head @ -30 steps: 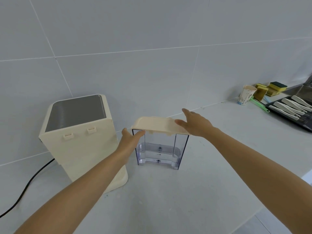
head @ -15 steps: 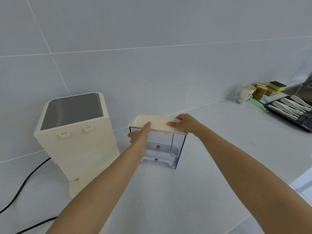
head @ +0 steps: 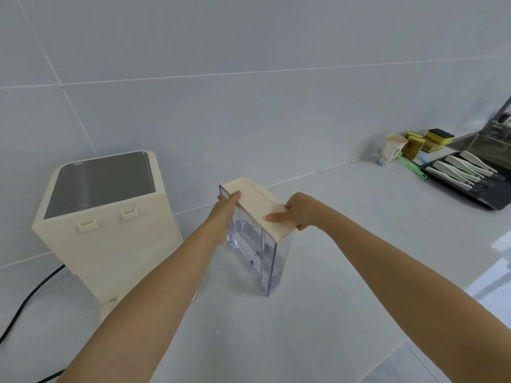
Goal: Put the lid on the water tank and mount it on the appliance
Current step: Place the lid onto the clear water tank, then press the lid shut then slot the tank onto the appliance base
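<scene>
A clear plastic water tank (head: 266, 258) stands on the grey counter, turned so one narrow end faces me. The cream lid (head: 255, 201) lies on its top. My left hand (head: 224, 214) holds the tank's left side, fingers up against the lid's left edge. My right hand (head: 300, 211) grips the lid's near right end, thumb on top. The cream appliance (head: 107, 230) with a dark metal top stands to the left, its back with two small hooks toward me, a gap away from the tank.
A black power cord (head: 25, 302) runs from the appliance off to the left. At the far right stand a paper cup (head: 391, 153), yellow sponges (head: 427, 140) and a dark tray (head: 492, 201) of white-handled utensils. The counter's front edge drops off at lower right.
The tank with its lid has been turned from broadside to end-on and sits nearer the appliance. Both hands stayed on it; the right hand slid to the lid's near end.
</scene>
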Tool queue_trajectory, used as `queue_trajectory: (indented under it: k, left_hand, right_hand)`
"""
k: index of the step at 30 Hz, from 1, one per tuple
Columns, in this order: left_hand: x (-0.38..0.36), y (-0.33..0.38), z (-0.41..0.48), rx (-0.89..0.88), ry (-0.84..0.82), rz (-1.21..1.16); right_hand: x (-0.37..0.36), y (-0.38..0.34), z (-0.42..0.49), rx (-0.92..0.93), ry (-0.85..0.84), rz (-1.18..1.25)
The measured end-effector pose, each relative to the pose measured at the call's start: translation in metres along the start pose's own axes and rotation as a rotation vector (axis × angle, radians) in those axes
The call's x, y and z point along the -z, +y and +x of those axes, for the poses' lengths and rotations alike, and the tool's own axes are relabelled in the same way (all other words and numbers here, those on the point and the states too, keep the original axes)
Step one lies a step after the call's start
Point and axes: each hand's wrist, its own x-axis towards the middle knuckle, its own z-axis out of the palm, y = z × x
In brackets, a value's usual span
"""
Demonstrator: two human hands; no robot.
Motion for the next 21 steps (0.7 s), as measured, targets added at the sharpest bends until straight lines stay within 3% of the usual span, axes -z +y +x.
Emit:
queue_trajectory:
  k: [8,13,17,21]
  left_hand:
    - [-0.003,0.021,0.008,-0.077,-0.133,0.225]
    - [-0.009,0.022,0.003,-0.137,-0.105,0.391]
    - [-0.014,0.020,-0.014,-0.297,0.028,0.576]
    - [-0.017,0.008,-0.037,-0.534,0.090,0.854]
  right_hand:
    - [-0.024,0.004,-0.009,0.002,-0.009,0.148]
    - [-0.020,0.001,-0.010,0.002,-0.028,0.019]
    - [-0.003,-0.003,-0.004,0.053,0.190,-0.261]
    - [0.017,-0.012,0.010,0.174,0.293,-0.183]
